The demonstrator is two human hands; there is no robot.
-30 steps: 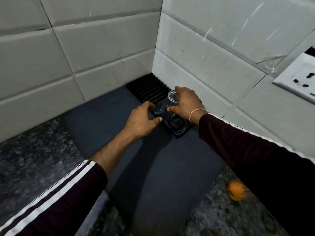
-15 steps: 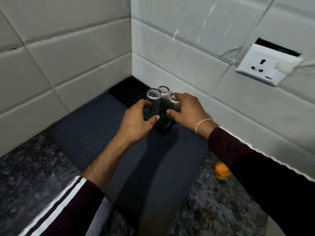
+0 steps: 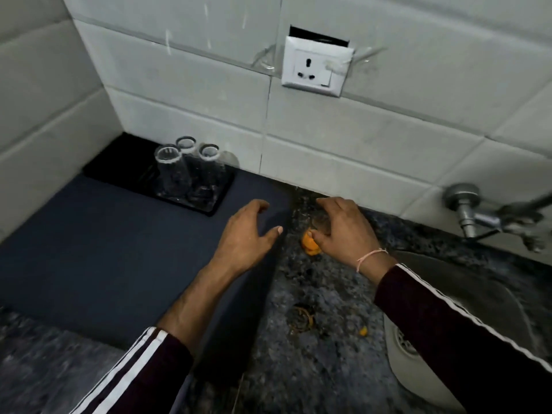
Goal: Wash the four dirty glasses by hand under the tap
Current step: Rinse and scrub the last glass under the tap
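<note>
Three clear glasses stand upside down, close together, on a black ribbed tray [image 3: 213,203] in the wall corner: one in front [image 3: 171,171], one behind it [image 3: 186,144], one to the right [image 3: 208,153]. My left hand [image 3: 248,234] hovers over the dark mat to the right of the tray, fingers spread, holding nothing. My right hand [image 3: 346,231] is over the speckled counter, fingers curled and apart, thumb beside an orange scrap [image 3: 309,245]. I see no glass in either hand. The metal tap [image 3: 478,218] juts from the wall at the far right.
A dark blue mat [image 3: 89,249] covers the counter's left part. A round sink [image 3: 466,297] with a drain lies at the right under my right sleeve. Brownish debris [image 3: 303,319] and orange bits lie on the granite. A white socket [image 3: 316,67] sits on the tiled wall.
Both hands have let go of the glasses on the tray and drawn back to the right. The view has swung right, bringing the sink and tap into sight.
</note>
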